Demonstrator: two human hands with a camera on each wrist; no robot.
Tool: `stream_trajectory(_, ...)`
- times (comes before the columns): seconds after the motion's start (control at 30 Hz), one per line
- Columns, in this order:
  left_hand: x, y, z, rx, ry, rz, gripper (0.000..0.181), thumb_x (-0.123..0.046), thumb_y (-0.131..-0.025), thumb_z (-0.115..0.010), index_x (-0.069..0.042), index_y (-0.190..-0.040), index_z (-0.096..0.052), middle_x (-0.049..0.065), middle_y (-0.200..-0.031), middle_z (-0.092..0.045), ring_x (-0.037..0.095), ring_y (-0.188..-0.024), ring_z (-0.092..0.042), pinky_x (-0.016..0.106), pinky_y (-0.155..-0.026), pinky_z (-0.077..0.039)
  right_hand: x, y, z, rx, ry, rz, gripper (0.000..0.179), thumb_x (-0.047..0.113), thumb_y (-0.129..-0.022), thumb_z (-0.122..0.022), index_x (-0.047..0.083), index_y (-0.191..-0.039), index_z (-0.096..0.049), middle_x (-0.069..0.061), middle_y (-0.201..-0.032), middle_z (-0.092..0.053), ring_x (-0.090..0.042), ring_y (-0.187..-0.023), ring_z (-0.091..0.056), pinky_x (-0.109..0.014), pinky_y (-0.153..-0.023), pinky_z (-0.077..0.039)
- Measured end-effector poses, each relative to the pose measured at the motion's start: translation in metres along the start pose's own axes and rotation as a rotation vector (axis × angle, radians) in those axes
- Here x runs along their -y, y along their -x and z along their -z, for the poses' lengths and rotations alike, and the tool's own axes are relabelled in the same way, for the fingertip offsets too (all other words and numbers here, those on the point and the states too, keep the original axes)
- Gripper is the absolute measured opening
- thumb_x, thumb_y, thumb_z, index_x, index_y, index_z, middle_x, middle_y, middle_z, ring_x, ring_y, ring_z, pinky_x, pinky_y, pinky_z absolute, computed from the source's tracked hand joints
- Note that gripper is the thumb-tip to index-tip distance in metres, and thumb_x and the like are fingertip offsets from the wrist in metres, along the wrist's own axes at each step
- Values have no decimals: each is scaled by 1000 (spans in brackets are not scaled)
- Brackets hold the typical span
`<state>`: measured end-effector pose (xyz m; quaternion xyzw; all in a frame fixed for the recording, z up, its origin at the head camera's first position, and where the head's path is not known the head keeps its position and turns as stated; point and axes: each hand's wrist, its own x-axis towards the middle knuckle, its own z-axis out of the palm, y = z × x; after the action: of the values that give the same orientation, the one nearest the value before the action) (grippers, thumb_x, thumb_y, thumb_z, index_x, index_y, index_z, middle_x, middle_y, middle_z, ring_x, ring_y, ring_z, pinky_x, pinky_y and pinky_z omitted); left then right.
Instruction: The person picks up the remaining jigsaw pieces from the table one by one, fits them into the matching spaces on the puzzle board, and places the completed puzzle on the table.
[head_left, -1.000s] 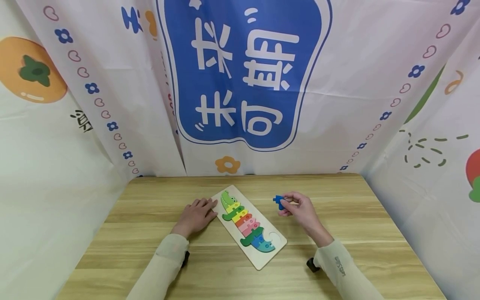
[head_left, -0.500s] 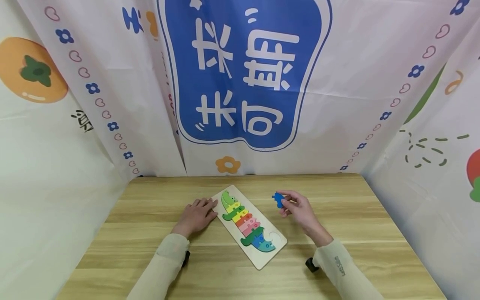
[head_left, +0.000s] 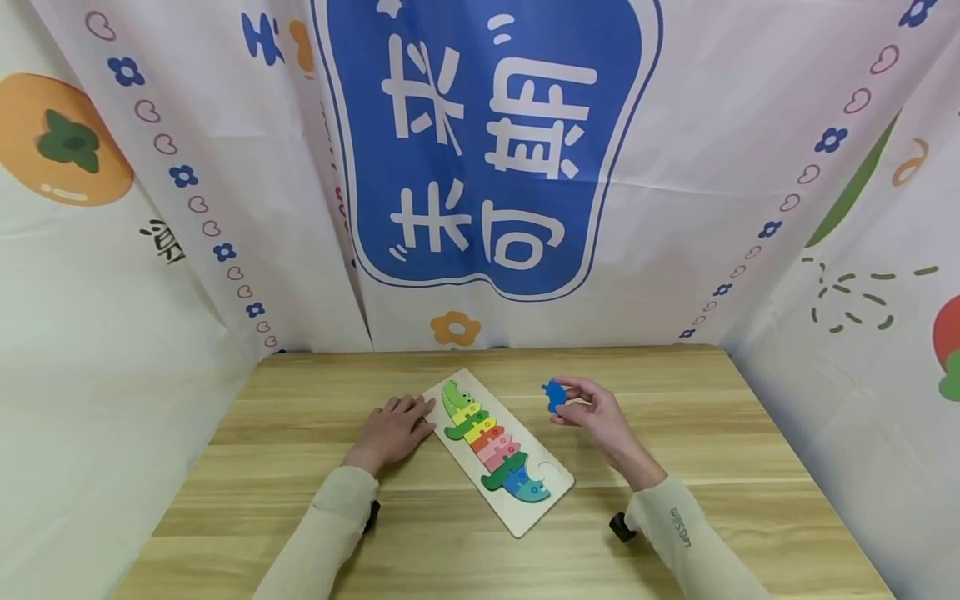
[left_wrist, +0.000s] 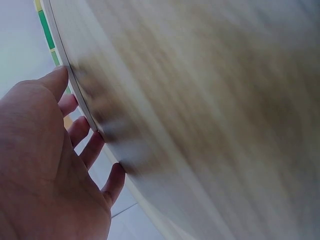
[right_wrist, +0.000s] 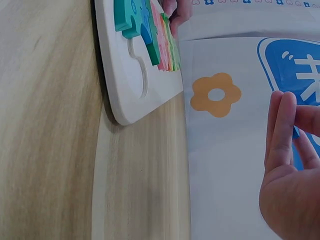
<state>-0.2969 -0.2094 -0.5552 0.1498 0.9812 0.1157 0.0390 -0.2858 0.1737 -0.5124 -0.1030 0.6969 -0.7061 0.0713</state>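
My right hand [head_left: 603, 421] pinches a small blue puzzle piece [head_left: 553, 395] between thumb and fingers, above the table and right of the board. Only a sliver of that piece shows behind the fingers in the right wrist view. A pale wooden puzzle board [head_left: 517, 521] lies slanted at mid-table, holding a colourful crocodile [head_left: 491, 442] built of interlocking pieces. At its tail end, a curved recess [right_wrist: 135, 75] lies bare. My left hand [head_left: 390, 433] rests at the board's upper left edge; in the left wrist view its thumb and fingertips [left_wrist: 117, 172] touch along the edge.
The wood-grain table [head_left: 675, 533] reaches back to a printed white cloth [head_left: 660, 275] hanging behind it. More cloth hangs along both sides. A dark wrist camera [head_left: 621, 527] sits beneath the right sleeve.
My right hand has turned the blue puzzle piece and raised it slightly, so more of its flat face shows. The left hand and the board have stayed in place.
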Motion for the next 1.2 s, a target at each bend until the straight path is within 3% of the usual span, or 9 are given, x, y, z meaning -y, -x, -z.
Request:
stream_trajectory(0.23,0,0,1,3,1,1,56,-44,-109,-48,-20,-159,-44,14,-161,-44,41,-146,-39,65,-110,-38,2,-1,-1,-25,15,-15,37,4,-106,-55,-2,-143,-56,-11,-104,-60,-17,-81,-77,-31,-80,-63)
stream_trajectory(0.63,-4,3,5,13,4,11,56,-44,-109,-49,-20,-159,-44,13,-161,-44,40,-148,-38,64,-110,-37,1,0,0,0,-25,-72,39,10,-108,-55,-2,-145,-54,-12,-110,-66,-19,-87,-77,-28,-84,-61)
stream_trajectory(0.97,-3,2,3,0,-6,-5,56,-45,-110,-46,-19,-159,-44,14,-160,-44,41,-146,-39,65,-110,-37,-1,1,0,17,1,-16,38,-4,-98,-66,-11,-134,-60,-22,-116,-66,-16,-88,-78,-31,-85,-62)
stream_trajectory(1.2,-6,3,7,15,5,11,56,-44,-109,-49,-20,-159,-44,13,-161,-44,39,-147,-39,64,-111,-37,-4,2,0,30,42,75,36,15,-102,-68,-9,-128,-67,-23,-139,-64,-9,-110,-73,-26,-96,-57)
